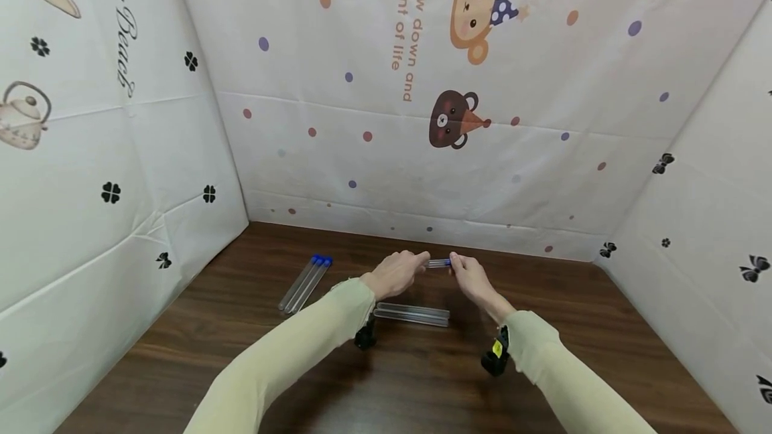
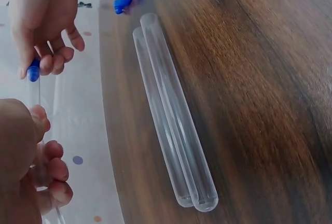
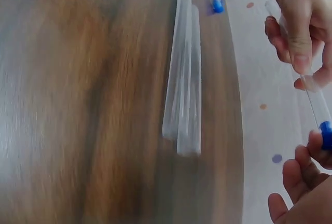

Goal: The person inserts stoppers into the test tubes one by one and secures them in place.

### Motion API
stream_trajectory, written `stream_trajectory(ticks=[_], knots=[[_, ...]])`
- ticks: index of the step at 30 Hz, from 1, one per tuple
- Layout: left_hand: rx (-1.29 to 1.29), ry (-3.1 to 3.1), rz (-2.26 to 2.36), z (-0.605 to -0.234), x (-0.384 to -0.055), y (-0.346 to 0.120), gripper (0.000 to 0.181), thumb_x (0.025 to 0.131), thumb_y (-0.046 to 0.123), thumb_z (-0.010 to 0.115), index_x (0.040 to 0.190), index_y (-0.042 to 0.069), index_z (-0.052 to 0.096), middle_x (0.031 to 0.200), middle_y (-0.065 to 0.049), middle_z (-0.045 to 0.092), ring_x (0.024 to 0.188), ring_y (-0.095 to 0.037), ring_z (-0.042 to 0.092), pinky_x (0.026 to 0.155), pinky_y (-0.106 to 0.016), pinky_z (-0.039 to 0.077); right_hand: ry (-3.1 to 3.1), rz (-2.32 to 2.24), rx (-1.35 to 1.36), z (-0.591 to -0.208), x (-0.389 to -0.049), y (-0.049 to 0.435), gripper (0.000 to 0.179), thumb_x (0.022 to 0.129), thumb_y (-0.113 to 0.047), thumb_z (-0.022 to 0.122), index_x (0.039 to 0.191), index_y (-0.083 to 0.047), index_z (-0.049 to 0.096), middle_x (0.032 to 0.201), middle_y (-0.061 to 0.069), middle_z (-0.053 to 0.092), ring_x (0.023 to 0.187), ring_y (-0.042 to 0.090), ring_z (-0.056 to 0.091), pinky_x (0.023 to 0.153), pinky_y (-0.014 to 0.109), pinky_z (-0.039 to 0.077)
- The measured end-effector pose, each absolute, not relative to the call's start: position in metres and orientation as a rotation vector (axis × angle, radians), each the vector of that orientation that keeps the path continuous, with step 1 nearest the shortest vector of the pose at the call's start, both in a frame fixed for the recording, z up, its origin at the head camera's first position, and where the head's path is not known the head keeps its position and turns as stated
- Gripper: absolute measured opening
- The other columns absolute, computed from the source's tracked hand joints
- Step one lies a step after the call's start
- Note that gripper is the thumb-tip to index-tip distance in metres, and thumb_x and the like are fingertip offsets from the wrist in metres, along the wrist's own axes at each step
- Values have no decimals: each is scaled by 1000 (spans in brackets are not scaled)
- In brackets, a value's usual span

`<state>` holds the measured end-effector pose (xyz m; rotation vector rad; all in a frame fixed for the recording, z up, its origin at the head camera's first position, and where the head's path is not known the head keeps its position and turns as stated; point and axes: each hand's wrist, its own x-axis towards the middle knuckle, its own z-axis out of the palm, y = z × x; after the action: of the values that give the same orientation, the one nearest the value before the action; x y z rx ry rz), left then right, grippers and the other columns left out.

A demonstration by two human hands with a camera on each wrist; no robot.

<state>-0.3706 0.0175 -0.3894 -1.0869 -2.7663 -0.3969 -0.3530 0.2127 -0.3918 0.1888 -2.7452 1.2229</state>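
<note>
Above the table, my left hand (image 1: 398,273) grips a clear test tube (image 3: 315,95) around its body. My right hand (image 1: 473,278) pinches the blue cap (image 2: 33,71) at that tube's end between thumb and fingers. The cap sits at the tube's mouth; how firmly it is seated I cannot tell. Nearer to me than the hands, two clear tubes (image 1: 412,314) lie side by side without caps. They also show in the left wrist view as tubes (image 2: 176,115) with rounded ends.
To the left on the brown wooden table (image 1: 422,380) lie two tubes with blue caps (image 1: 306,284), side by side. Loose blue caps (image 2: 123,1) rest beyond the uncapped tubes in the left wrist view. Printed white cloth walls (image 1: 386,173) stand behind and at both sides.
</note>
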Motion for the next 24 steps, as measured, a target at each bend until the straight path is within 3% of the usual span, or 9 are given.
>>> stream_trajectory(ticks=[3,5,10,13,16,18,22,24], knots=[[-1098,-2787,-428,-388,-371,19,25,96,-4,47,111,15,52,117,-6,71,91,-21,72,47,-19,35,-2823,1156,215,-385,-354,219,51,107,-34,30,87,2,61,60,-2,38,54,13,31,52,26,29],[-1103,-2801,-435,-387,-371,19,24,96,-3,47,112,14,52,118,-7,70,89,-22,72,47,-20,35,-2857,1117,231,-381,-355,223,54,107,-35,29,90,2,65,64,3,47,56,14,34,54,27,32],[-1068,-2835,-405,-387,-373,17,21,96,-1,49,111,15,51,120,-4,70,88,-20,71,49,-19,36,-2856,1046,229,-374,-357,231,57,107,-34,28,95,2,70,89,17,66,71,18,50,65,32,41],[-1032,-2860,-401,-388,-374,11,20,96,0,49,109,15,51,121,-3,69,89,-20,71,48,-20,35,-2850,1019,221,-373,-358,235,53,106,-33,30,93,-1,70,75,11,62,68,18,50,64,31,41],[-1008,-2870,-385,-389,-375,5,15,97,3,48,106,15,49,111,-2,71,75,-17,69,47,-21,33,-2857,1000,229,-373,-358,239,47,105,-32,36,88,-4,69,61,3,48,56,15,39,55,29,35],[-992,-2876,-360,-389,-377,0,12,98,6,48,106,15,48,99,-1,70,64,-13,61,46,-21,32,-2852,960,250,-373,-358,242,42,104,-31,41,84,-6,69,61,3,52,55,13,40,55,30,37],[-950,-2913,-330,-389,-378,-12,8,101,13,45,109,15,43,76,0,60,50,-10,43,45,-22,31,-2844,891,263,-373,-356,247,38,101,-30,50,77,-9,70,77,14,67,64,15,53,72,41,44],[-920,-2932,-327,-388,-379,-18,9,103,17,43,111,14,40,70,0,54,49,-11,40,45,-23,31,-2851,865,256,-374,-356,249,39,100,-32,52,71,-10,68,71,10,67,63,15,53,78,45,43]])
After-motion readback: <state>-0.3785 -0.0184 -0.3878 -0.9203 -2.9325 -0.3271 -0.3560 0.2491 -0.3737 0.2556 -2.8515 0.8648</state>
